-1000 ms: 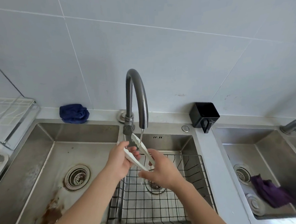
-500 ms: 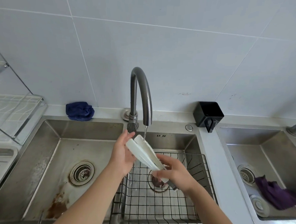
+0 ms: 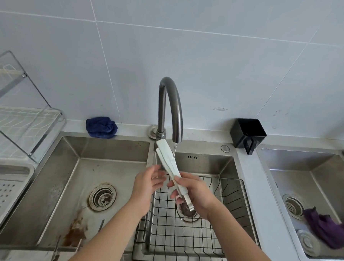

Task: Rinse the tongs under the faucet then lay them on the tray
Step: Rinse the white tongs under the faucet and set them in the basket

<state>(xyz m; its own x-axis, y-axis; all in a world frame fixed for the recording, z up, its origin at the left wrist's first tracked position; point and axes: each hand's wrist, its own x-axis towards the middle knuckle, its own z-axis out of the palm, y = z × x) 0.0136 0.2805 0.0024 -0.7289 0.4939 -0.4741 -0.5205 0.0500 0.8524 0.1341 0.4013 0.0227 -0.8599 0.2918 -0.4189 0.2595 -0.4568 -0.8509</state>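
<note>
White tongs (image 3: 168, 161) with a metal hinge end point up and left under the dark curved faucet (image 3: 170, 106), and a thin stream of water strikes their upper blade. My right hand (image 3: 193, 193) grips the tongs near the metal end. Just left of the blades, my left hand (image 3: 147, 182) has its fingers spread and holds nothing. A perforated grey tray (image 3: 2, 193) lies at the far left beside the sink.
A wire basket (image 3: 232, 213) sits in the right basin below my hands. The left basin (image 3: 71, 177) has a drain and rust stains. Around it: a blue cloth (image 3: 101, 126), a black holder (image 3: 247, 135), a dish rack (image 3: 18, 122), and a second sink with a purple cloth (image 3: 325, 228).
My left hand has let go of the tongs and opened beside them. My right hand has raised the tongs, so the white blades now reach up to the spout.
</note>
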